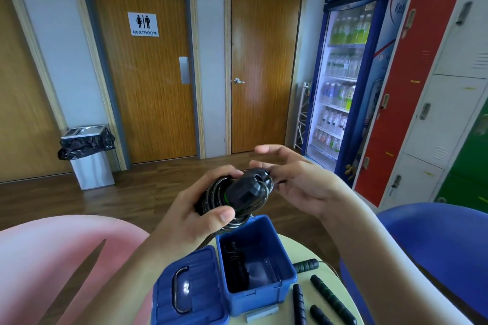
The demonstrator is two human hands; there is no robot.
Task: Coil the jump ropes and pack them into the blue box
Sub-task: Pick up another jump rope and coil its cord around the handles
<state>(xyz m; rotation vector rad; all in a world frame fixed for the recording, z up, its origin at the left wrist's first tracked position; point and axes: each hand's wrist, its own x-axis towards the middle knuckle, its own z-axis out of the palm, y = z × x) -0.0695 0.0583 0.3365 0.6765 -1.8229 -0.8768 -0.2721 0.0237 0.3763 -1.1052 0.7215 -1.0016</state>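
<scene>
My left hand (190, 216) grips a black jump rope (239, 194) with a green ring, its cord wound in loops round the faceted handles. My right hand (298, 179) touches the cord end at the bundle's right side, fingers spread. Both hover above the open blue box (285, 285) on the pale round table (320, 266). One black coiled rope (235, 264) lies inside the box. Its lid (190, 287) lies flat to the left. More black handles (331, 298) with green bands lie on the table right of the box.
A pink chair (52, 266) stands at the left and a blue chair (435, 250) at the right. Beyond are a lined bin (89, 155), two wooden doors, a drinks fridge (343, 82) and coloured lockers (422, 87).
</scene>
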